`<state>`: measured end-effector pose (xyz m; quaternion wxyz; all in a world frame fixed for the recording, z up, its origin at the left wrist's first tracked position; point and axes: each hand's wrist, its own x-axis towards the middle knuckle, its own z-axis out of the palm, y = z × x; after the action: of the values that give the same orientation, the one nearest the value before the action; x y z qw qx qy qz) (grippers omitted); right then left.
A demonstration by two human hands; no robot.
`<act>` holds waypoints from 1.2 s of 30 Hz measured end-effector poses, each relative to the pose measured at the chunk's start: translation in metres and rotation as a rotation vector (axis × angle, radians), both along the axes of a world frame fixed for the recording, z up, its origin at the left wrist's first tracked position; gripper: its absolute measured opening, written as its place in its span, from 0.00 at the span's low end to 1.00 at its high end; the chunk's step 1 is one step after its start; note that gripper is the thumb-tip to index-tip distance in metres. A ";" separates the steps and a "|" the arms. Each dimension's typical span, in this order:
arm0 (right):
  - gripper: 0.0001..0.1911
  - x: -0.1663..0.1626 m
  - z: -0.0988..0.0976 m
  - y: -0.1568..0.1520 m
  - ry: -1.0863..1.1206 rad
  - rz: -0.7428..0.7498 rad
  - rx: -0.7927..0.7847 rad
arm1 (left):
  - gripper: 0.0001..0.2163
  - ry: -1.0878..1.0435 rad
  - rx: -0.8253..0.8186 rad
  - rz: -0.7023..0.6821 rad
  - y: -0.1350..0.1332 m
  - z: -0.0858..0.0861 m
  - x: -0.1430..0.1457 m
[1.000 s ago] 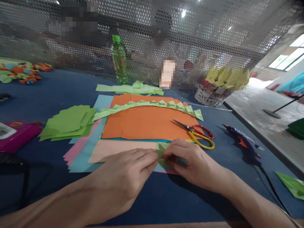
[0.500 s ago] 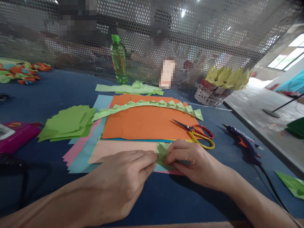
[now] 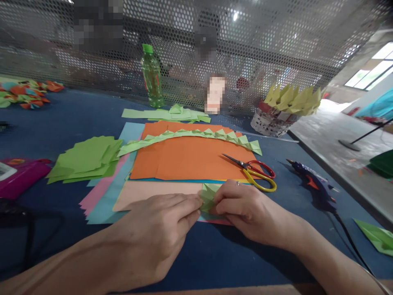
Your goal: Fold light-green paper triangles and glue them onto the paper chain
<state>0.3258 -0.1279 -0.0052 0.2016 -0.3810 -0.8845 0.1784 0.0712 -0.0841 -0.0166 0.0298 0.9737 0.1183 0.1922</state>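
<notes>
A small piece of green folded paper (image 3: 210, 197) lies between my hands, on top of the pale pink sheet (image 3: 138, 196). My left hand (image 3: 172, 219) has its fingers pressed together, fingertips gripping the paper's left edge. From the other side my right hand (image 3: 245, 209) pinches its right edge, a ring on one finger. Part of the paper is hidden under both hands. Just beyond are orange sheets (image 3: 184, 159) with a pleated green paper strip (image 3: 196, 133) across them. Scissors (image 3: 251, 170) with red and yellow handles lie on the orange sheets' right side.
Green paper squares (image 3: 87, 157) are stacked to the left, near a magenta device (image 3: 23, 176). A glue gun (image 3: 315, 182) with its cord lies right, beyond it a folded green piece (image 3: 376, 237). A green bottle (image 3: 152, 78) and a yellow-spiked basket (image 3: 273, 116) stand by the mesh screen.
The fingers of my right hand have shifted very slightly against the green paper. Otherwise the scene looks the same, apart from a small shift of the view.
</notes>
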 end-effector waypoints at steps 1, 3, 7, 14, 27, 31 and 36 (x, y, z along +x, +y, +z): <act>0.15 0.000 0.000 0.000 -0.011 0.001 0.010 | 0.19 0.006 0.002 -0.008 0.000 0.000 0.000; 0.14 0.000 0.000 -0.001 -0.035 -0.004 0.027 | 0.18 0.005 0.008 -0.020 0.000 0.001 0.000; 0.14 -0.001 0.000 -0.002 -0.072 -0.007 0.063 | 0.16 -0.013 0.034 -0.027 -0.002 0.002 0.000; 0.12 -0.003 0.001 -0.005 -0.089 -0.015 0.077 | 0.15 0.018 -0.022 0.005 -0.001 -0.002 0.007; 0.16 -0.002 0.006 -0.005 -0.104 -0.037 0.215 | 0.23 -0.020 0.095 0.015 -0.003 -0.005 0.013; 0.10 -0.004 0.006 -0.007 -0.176 -0.023 0.232 | 0.22 -0.017 0.079 0.005 -0.003 -0.006 0.013; 0.09 -0.005 0.008 -0.009 -0.229 -0.048 0.257 | 0.20 0.022 0.050 0.022 -0.004 -0.006 0.012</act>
<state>0.3212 -0.1367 0.0026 0.1510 -0.3908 -0.9079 0.0143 0.0834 -0.0878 -0.0223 0.0022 0.9748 0.1248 0.1849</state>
